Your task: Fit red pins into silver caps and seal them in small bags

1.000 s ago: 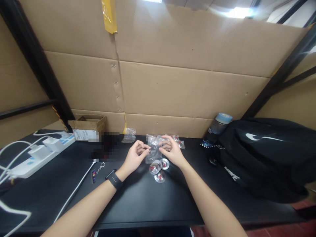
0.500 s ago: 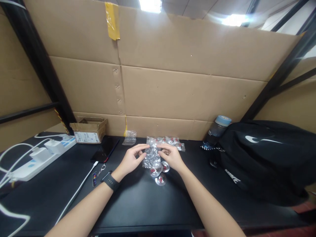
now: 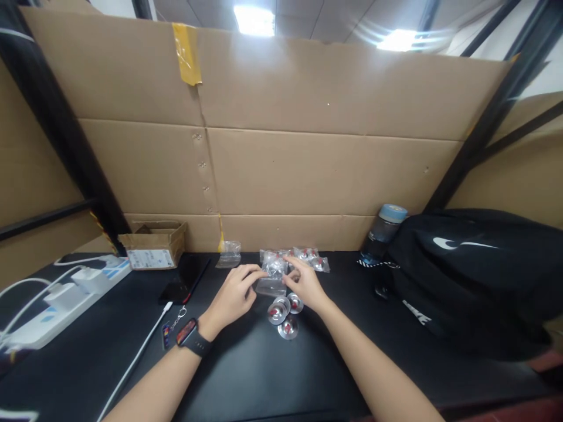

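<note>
Between my hands is a small clear plastic bag (image 3: pixel 271 287) with a shiny, crinkled upper part; a silvery disc seems to be inside, but glare blurs it. My left hand (image 3: pixel 235 295), wearing a black watch (image 3: pixel 193 338), has its fingertips at the bag's left edge. On the opposite side, my right hand (image 3: pixel 307 285) pinches the right edge between thumb and fingers. Just below the bag lie several loose silvery discs with red centres (image 3: pixel 287 328), some overlapping. Behind my right hand, similar discs in clear bags (image 3: pixel 319 264) rest near the cardboard wall.
Another clear bag (image 3: pixel 229 255) lies by the cardboard wall (image 3: pixel 281 176). To the left are a phone (image 3: pixel 183 280), a keyring (image 3: pixel 166 335), an open carton (image 3: pixel 152 249) and a white power strip (image 3: pixel 65 305). A bottle (image 3: pixel 382 234) and black Nike bag (image 3: pixel 466 281) stand right.
The crinkled bag, spread longer towards me before, now looks shorter and smoother at its near end. My left hand has turned slightly and its fingers have drawn together. The camera view has shifted a little.
</note>
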A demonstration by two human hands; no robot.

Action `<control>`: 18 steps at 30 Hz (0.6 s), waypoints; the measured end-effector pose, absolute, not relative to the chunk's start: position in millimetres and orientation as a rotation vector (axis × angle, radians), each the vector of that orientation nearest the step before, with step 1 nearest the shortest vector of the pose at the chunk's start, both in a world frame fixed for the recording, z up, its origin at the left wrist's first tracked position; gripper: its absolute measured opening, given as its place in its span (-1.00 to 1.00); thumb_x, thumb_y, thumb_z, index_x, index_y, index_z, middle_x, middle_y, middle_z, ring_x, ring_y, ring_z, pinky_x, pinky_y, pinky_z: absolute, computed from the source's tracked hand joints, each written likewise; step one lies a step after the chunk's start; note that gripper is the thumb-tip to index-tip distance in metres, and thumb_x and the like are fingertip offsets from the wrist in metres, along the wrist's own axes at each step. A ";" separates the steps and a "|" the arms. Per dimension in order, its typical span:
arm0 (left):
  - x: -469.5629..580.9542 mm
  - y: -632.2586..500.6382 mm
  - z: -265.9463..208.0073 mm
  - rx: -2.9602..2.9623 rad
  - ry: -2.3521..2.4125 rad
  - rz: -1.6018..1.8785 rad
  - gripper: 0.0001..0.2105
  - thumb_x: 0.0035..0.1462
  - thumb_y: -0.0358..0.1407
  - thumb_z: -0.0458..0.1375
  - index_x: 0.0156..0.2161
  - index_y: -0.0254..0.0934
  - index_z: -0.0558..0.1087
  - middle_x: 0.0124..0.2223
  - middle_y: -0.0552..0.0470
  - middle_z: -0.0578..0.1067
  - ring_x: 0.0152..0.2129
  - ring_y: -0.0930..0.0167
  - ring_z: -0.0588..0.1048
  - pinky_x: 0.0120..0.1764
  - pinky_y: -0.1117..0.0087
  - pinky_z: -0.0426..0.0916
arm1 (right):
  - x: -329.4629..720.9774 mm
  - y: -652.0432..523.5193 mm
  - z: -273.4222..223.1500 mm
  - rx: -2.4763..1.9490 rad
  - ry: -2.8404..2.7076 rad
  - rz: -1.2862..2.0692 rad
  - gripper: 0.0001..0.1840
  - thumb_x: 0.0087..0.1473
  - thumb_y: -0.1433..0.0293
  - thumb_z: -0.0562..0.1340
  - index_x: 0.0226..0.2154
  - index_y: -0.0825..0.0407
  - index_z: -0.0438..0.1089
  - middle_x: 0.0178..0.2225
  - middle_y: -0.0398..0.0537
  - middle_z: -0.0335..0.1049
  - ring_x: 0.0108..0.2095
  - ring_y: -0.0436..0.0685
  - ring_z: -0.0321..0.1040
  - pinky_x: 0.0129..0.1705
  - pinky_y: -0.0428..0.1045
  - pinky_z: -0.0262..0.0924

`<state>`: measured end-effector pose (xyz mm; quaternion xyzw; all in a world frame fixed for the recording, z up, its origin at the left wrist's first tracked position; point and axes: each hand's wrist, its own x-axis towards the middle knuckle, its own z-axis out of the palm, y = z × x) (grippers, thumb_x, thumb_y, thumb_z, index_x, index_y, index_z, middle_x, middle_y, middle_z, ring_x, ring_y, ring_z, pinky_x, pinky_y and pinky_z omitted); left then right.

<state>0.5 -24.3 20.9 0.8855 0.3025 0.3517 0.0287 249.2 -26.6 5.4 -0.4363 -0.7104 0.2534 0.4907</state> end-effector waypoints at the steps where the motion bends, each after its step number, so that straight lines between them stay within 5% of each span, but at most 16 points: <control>1: 3.4 -26.1 20.4 2.768 0.915 1.058 -0.46 0.08 -0.57 0.04 0.14 -0.10 0.41 0.11 -0.09 0.45 0.06 0.21 0.39 0.10 0.13 0.27 | 246.7 -28.3 6.0 -1.053 -1.753 0.594 -0.41 0.08 0.48 0.24 0.19 -0.05 0.32 0.22 0.18 0.26 -0.42 -0.03 0.52 -0.33 -0.05 0.44; 9: 4.5 -17.4 13.9 2.848 0.985 1.066 -0.79 0.30 -0.37 0.07 -0.12 -0.12 0.56 -0.12 -0.04 0.60 -0.19 0.27 0.49 -0.10 0.19 0.28 | 233.9 -42.7 16.9 -1.028 -1.834 0.554 -0.46 0.20 0.39 0.21 0.23 -0.11 0.28 0.25 0.15 0.21 -0.44 -0.06 0.51 -0.28 -0.03 0.47; 18: -55.8 44.0 18.9 2.560 1.855 1.178 -0.72 0.31 -0.35 0.01 -0.01 -0.18 0.53 0.09 -0.08 0.56 0.04 0.19 0.46 0.04 0.13 0.19 | 252.4 -36.0 28.0 -1.109 -1.754 0.404 -0.58 0.19 0.39 0.19 0.12 -0.04 0.27 0.15 0.15 0.27 -0.36 0.05 0.48 -0.36 -0.02 0.39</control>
